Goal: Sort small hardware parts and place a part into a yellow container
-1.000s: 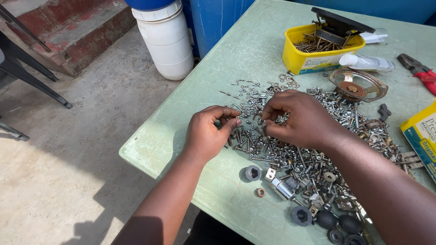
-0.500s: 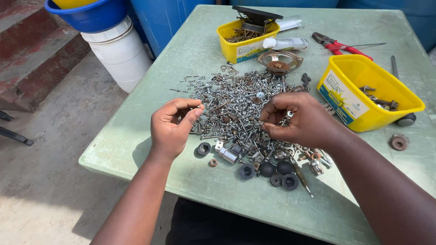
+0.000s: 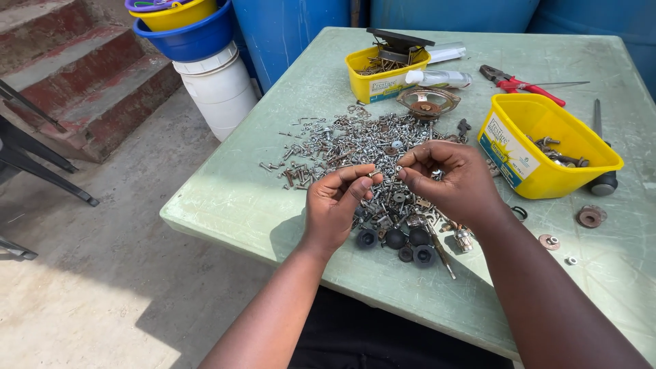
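A big heap of screws, bolts and nuts (image 3: 355,140) lies in the middle of a pale green table (image 3: 225,198). My left hand (image 3: 335,201) and my right hand (image 3: 447,178) are raised just above the near edge of the heap, fingertips facing each other. Between them they pinch a small bolt with a nut (image 3: 387,171); which hand holds which part is too small to tell. Several black rubber wheels (image 3: 400,239) sit right below my hands.
A yellow tub (image 3: 547,147) with a few parts stands at right, another yellow tub (image 3: 383,72) full of hardware at the back. Red-handled pliers (image 3: 519,83), a white tube (image 3: 441,78), a round metal part (image 3: 427,104) and loose washers (image 3: 588,217) lie around. Buckets (image 3: 205,68) and steps are at left.
The view has swung right and up, so the right yellow tub came into sight. My hands drew closer together and lifted, fingertips now meeting on the small bolt.
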